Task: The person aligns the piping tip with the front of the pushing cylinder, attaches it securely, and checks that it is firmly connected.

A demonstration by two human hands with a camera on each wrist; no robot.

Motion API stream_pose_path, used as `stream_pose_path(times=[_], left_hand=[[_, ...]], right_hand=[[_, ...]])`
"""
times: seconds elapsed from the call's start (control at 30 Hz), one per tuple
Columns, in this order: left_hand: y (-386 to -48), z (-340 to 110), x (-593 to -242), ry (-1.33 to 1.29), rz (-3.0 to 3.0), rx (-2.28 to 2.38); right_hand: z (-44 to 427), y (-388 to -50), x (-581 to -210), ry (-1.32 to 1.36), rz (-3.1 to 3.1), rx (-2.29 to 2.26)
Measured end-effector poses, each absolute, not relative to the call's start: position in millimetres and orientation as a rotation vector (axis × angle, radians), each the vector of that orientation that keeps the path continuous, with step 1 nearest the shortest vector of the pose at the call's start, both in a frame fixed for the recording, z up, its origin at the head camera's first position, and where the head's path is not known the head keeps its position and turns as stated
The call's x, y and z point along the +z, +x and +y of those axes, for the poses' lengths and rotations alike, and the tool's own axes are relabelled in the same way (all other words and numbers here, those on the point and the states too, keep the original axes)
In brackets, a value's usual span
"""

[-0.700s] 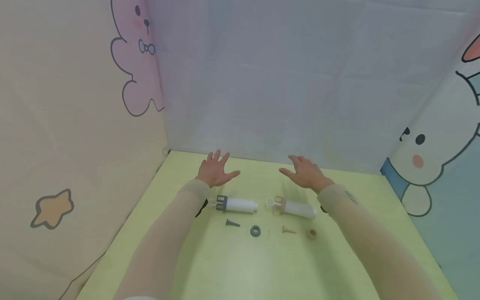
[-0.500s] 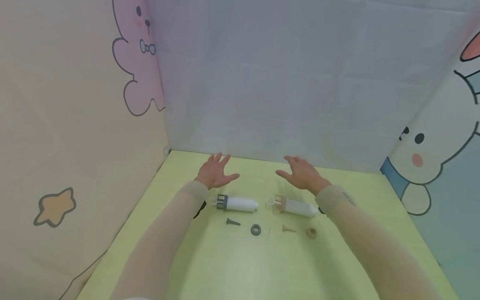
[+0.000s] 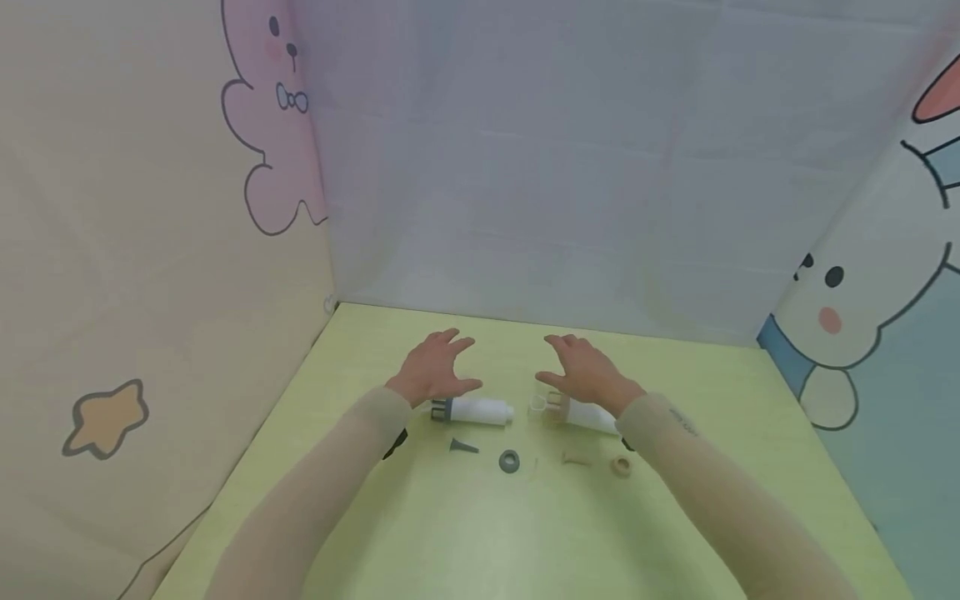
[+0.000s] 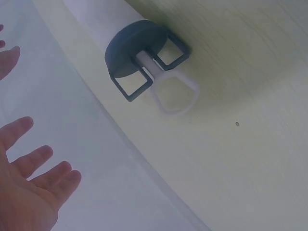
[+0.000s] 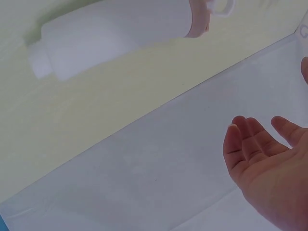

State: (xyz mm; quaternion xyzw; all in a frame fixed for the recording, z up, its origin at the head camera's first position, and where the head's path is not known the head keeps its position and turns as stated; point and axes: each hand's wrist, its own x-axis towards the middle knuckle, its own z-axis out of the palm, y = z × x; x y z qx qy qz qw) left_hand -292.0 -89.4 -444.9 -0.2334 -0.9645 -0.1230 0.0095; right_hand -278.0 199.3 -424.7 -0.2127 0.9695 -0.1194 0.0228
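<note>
My left hand (image 3: 431, 367) hovers with spread fingers over the handle end of a white syringe (image 3: 482, 411). In the left wrist view, that syringe's dark grey collar (image 4: 132, 45) has two square finger loops, and a pale ring (image 4: 178, 96) tops its plunger. Above the second syringe (image 3: 588, 416), which has a beige collar, hangs my right hand (image 3: 588, 371), fingers loosely bent and holding nothing. Its white barrel (image 5: 115, 31) lies apart from the hand in the right wrist view. My forearm partly covers this syringe in the head view.
Nearer me lie a dark grey cone nozzle (image 3: 463, 447), a dark grey ring cap (image 3: 509, 461), a beige cone nozzle (image 3: 576, 458) and a beige ring cap (image 3: 621, 467). A thin pale piece (image 3: 534, 468) sits between them. Cloth walls (image 3: 555, 167) enclose the yellow-green table (image 3: 480, 533).
Both hands have come back toward me and slightly inward, lower over the syringes. Their fingers are a little more bent. The syringes and small parts have stayed in place.
</note>
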Motion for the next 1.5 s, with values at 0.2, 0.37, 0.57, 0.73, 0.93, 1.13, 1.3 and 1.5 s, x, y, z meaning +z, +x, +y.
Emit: stream_pose_path(times=[0.2, 0.37, 0.57, 0.73, 0.93, 1.13, 1.3, 1.5], left_hand=[[-281, -88, -450, -0.776, -2.942, -0.324], [-268, -86, -454, -0.809, -2.924, -0.33], [-247, -84, -465, -0.763, -2.963, -0.449], [-230, -82, -473, -0.707, -2.972, -0.556], [-220, -77, -485, -0.703, -2.998, -0.497], [-219, -75, -498, -0.738, -3.038, -0.451], [-220, -74, -509, -0.737, -3.065, -0.437], [-220, -74, -517, -0.736, -3.059, -0.468]], right_hand=[[190, -266, -428, -0.729, 2.983, -0.382], [182, -256, -435, -0.783, 2.974, -0.394], [172, -245, -448, -0.823, 2.96, -0.434], [169, -234, -457, -0.796, 2.918, -0.47], [172, -220, -468, -0.78, 2.866, -0.506], [165, -211, -481, -0.802, 2.846, -0.541], [156, -206, -498, -0.827, 2.845, -0.561], [151, -202, -515, -0.825, 2.833, -0.601]])
